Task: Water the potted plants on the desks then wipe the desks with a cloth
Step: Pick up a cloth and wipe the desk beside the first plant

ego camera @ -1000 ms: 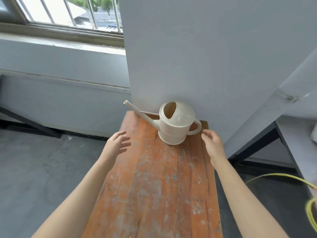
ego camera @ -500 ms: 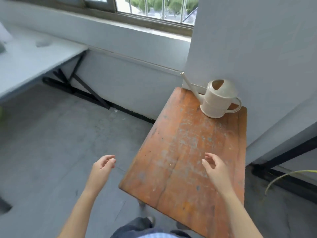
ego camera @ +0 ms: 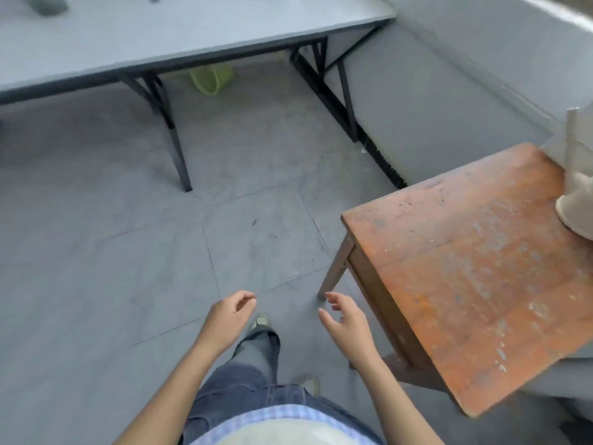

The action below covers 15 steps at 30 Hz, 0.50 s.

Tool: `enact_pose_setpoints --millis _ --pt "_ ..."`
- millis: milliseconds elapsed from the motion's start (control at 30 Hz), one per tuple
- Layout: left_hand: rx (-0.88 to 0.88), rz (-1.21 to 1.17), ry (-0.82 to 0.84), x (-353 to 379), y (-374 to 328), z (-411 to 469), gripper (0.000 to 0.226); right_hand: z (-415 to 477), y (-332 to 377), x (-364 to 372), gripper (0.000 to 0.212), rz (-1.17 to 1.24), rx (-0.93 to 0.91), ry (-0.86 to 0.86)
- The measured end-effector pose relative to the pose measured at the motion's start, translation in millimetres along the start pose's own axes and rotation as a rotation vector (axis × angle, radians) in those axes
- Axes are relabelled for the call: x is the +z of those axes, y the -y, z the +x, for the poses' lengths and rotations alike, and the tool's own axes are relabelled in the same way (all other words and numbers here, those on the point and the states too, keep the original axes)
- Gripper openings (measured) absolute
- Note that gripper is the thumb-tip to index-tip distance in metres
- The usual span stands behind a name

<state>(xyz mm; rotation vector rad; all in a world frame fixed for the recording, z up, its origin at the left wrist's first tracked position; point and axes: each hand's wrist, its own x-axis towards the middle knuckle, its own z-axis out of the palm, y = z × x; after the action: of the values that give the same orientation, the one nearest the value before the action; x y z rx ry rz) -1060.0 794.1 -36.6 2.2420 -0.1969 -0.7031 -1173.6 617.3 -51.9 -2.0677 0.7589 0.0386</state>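
Two hands, both empty: left hand (ego camera: 229, 316) and right hand (ego camera: 345, 319) hang over the grey tiled floor, fingers loosely curled. One cream can (ego camera: 577, 203), smooth and rounded, sits on the far corner of one worn orange wooden table (ego camera: 465, 268), cut by the right frame edge; spout direction too blurred to tell. One long grey desk (ego camera: 160, 33) on black legs; one green basket (ego camera: 210, 79) beneath.

The left hand (ego camera: 229, 316) and right hand (ego camera: 345, 322) hang empty, fingers loosely curled, over the tiled floor (ego camera: 128, 252) at 6 o'clock, with a worn orange surface (ego camera: 465, 268) at 3 o'clock carrying a cream watering can (ego camera: 577, 207) at the frame's right edge, and a grey surface (ego camera: 160, 33) at 11 o'clock with a green basket (ego camera: 210, 79) beneath it.
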Motion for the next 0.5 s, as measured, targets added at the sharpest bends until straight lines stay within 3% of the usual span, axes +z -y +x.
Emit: enact_pose_setpoints --millis 167,500 --pt "-0.061 -0.084 -0.176 -43 35 -16 0.012 -7 24 41 0.04 -0.158 -0.099 0.126" --pt "-0.057 -0.028 -0.23 -152 132 -36 0.022 -23 105 149 0.035 -0.161 -0.112 0.096"
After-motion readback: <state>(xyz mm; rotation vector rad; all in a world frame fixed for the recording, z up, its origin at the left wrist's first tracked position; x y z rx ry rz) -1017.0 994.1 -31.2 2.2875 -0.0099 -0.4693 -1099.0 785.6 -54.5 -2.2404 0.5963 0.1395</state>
